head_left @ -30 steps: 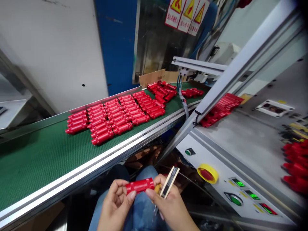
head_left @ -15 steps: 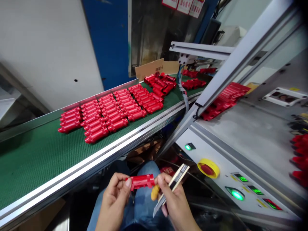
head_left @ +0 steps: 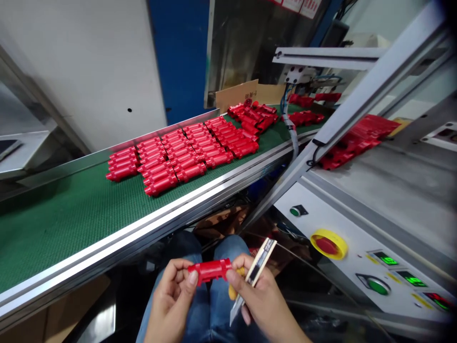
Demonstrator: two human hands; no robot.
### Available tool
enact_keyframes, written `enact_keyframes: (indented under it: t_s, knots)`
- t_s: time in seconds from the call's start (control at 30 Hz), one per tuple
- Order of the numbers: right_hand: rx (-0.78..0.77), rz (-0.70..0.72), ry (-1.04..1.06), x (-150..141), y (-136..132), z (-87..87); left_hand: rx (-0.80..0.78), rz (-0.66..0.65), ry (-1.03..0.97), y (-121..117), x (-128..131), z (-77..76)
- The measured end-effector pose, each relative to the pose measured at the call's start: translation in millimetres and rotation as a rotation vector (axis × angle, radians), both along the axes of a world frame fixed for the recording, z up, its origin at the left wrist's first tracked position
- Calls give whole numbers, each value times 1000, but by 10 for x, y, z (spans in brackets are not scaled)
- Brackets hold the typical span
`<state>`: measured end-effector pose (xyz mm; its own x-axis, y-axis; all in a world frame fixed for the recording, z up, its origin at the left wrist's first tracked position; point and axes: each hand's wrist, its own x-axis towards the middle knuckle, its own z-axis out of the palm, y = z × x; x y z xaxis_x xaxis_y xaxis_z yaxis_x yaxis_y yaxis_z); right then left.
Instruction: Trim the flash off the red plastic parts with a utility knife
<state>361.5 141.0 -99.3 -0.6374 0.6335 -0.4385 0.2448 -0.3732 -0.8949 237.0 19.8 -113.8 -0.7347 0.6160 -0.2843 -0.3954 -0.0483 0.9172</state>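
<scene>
Above my lap I hold a red plastic tube-shaped part (head_left: 210,270) level between both hands. The thumb and fingers of my left hand (head_left: 174,293) pinch its left end. My right hand (head_left: 259,290) grips a utility knife (head_left: 255,276), its blade out and pointing down towards my lap. The thumb and forefinger of that hand also take the right end of the red part. Yellow covers (head_left: 233,291) sit on a finger of my right hand. The knife blade is apart from the red part.
Beyond my hands runs a green conveyor belt (head_left: 71,209) with a metal edge, carrying rows of similar red parts (head_left: 178,152) and a loose pile (head_left: 253,116). At the right stand a metal frame post (head_left: 342,105) and a control panel with a yellow-ringed red button (head_left: 328,244).
My view has shifted, so the belt and machine appear further right. My right thumb has closed onto the red part's right end. The green panel lights look dimmer.
</scene>
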Motion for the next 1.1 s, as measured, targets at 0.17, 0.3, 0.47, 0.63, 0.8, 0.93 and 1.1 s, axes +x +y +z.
enact_keyframes:
  t_s: [0.17, 0.3, 0.47, 0.63, 0.8, 0.93, 1.1]
  knots:
    - [60, 16, -30, 60, -87, -132, 11, -24, 13, -55, 60, -102]
    - [250, -37, -50, 116, -177, -209, -59, -59, -86, -58, 46, -113]
    - [604, -100, -132, 148, -204, -219, 13, -33, 90, -80, 26, -123]
    - [493, -31, -64, 156, -234, -294, 62, 0, 76, -76, 8, -153]
    - [823, 121, 27, 184, -228, -401, -61, -24, -34, 20, -23, -156]
    - [944, 155, 36, 184, -176, -376, -110, 17, 138, 58, 27, -162]
    - [997, 210, 22, 204, -138, -292, -82, -72, 179, 3, -13, -128]
